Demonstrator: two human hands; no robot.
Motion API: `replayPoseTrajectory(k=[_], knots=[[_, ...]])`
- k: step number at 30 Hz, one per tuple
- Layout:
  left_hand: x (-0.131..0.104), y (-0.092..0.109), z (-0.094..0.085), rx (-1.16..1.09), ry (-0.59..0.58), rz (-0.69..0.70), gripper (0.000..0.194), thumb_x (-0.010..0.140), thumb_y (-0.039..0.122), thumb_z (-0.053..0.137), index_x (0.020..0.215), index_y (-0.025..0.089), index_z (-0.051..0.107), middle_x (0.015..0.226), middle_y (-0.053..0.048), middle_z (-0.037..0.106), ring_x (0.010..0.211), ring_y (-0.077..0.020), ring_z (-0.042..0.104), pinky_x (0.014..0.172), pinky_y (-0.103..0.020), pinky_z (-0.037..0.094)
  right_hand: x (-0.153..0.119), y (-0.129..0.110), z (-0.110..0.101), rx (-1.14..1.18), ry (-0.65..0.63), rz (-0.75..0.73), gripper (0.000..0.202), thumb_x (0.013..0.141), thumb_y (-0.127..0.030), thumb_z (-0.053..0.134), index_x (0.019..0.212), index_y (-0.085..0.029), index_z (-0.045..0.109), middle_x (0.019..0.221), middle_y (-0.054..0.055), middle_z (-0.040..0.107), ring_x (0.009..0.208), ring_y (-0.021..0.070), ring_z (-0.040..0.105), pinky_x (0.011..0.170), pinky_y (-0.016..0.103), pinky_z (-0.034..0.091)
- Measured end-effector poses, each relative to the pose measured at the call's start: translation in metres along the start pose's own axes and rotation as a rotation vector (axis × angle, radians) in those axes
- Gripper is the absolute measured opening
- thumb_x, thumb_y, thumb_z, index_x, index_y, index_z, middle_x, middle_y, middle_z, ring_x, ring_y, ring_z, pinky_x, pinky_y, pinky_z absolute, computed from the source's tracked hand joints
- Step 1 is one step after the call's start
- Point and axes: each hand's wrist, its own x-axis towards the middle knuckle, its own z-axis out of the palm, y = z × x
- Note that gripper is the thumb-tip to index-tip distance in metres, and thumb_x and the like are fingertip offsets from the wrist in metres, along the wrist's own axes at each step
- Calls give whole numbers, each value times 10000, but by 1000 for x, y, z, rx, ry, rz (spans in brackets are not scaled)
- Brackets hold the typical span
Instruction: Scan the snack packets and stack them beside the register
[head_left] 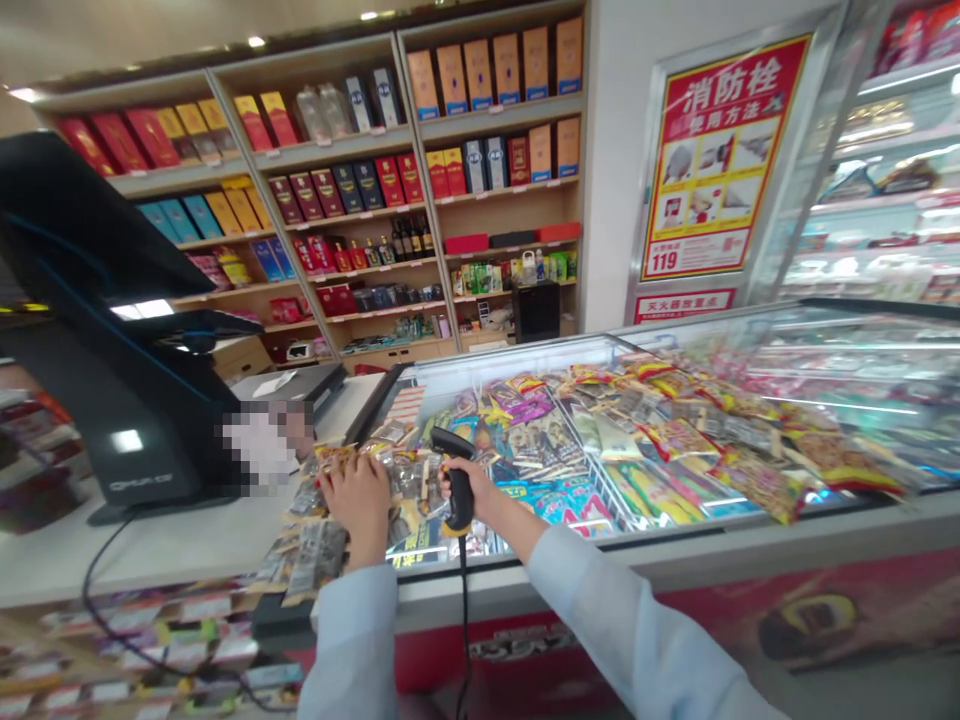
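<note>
Far left: black register (150, 430) upright on the counter (45, 565), well apart from the left fingers, cable looping down its front. Brown-and-clear snack packets (307, 560) heaped at the freezer's left end, under and just beside the left fingers. Left hand (365, 505) palm-down on them, fingers loosely spread and slightly bent; no closed grip visible. Best here: light, flat pressure, one packet apart from its neighbours, label smoothed and face up, fingertips off any printed code. Overlapping packets could slide or mix up a reading.

Handheld scanner (459, 500) just right of the left fingers, handle roughly upright, head above the right fingers. Right hand (484, 495) has its fingers wrapped closed around the handle. Steady wrist, head angled at one label, a little gap rather than contact; glare off shiny wrap may call for a small tilt. Can't tell whether the trigger is pressed or where the beam lands. Cord (463, 600) hangs below the right fingers; give it slack, clear of the sleeve. Right of them, more packets (757, 480) lie spread across the freezer (637, 537), apart from both hands.
</note>
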Motion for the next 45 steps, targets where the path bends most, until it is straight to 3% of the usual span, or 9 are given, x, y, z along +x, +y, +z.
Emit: replayPoseTrajectory(k=[7, 14, 19, 22, 27, 33, 40, 45], knots=[[0, 0, -2, 34, 0, 14, 395, 886, 293, 361, 1029, 107, 678, 1076, -162, 677, 1247, -319, 459, 1093, -518, 236, 4, 2, -6, 30, -24, -9, 150, 665, -210, 675, 686, -158, 535, 603, -3, 583, 485, 82, 493, 458, 192, 376], [6, 5, -14, -69, 24, 7, 419, 870, 256, 375, 1184, 78, 589, 1293, -192, 545, 1227, -300, 470, 1045, -438, 338, -11, -7, 11, 11, -55, 67, 197, 693, -258, 678, 649, -164, 510, 518, -25, 515, 440, 81, 458, 439, 192, 370], [14, 8, -32, -95, -32, 0, 423, 862, 266, 379, 1162, 66, 600, 1245, -210, 567, 1155, -320, 518, 975, -446, 398, -25, -25, 22, -44, 16, -10, 162, 728, -231, 654, 656, -162, 527, 505, -27, 523, 436, 84, 451, 434, 193, 380], [20, 21, -46, -142, -29, -31, 414, 852, 263, 392, 1172, 100, 597, 1239, -190, 573, 1124, -324, 530, 941, -454, 416, -42, -48, 25, -135, 35, -74, 138, 735, -212, 648, 664, -162, 540, 508, -23, 543, 445, 91, 466, 441, 198, 385], [27, 69, -66, -254, -7, -43, 401, 854, 277, 399, 1183, 154, 592, 1275, -140, 561, 1127, -306, 526, 944, -428, 416, -86, -103, 25, -205, 24, -191, 139, 691, -216, 679, 681, -148, 559, 519, -26, 551, 452, 85, 474, 453, 195, 384], [20, 156, -76, -395, -55, 54, 385, 863, 262, 401, 1186, 154, 580, 1305, -130, 541, 1164, -292, 500, 988, -404, 384, -160, -171, 8, -234, 82, -378, 64, 686, -183, 625, 704, -143, 578, 551, -19, 557, 470, 78, 466, 437, 185, 370], [-7, 263, -78, -607, -129, 232, 329, 859, 226, 425, 1139, 162, 585, 1292, -133, 554, 1149, -284, 508, 973, -390, 390, -244, -240, -30, -270, 239, -517, 93, 685, -200, 645, 704, -170, 559, 546, -16, 547, 455, 89, 458, 404, 201, 365], [-29, 314, -71, -706, -164, 340, 307, 829, 188, 468, 1113, 168, 584, 1271, -156, 556, 1152, -292, 517, 983, -403, 396, -286, -275, -65, -271, 332, -515, 159, 716, -268, 653, 678, -188, 522, 516, -16, 516, 429, 102, 454, 398, 227, 381]])
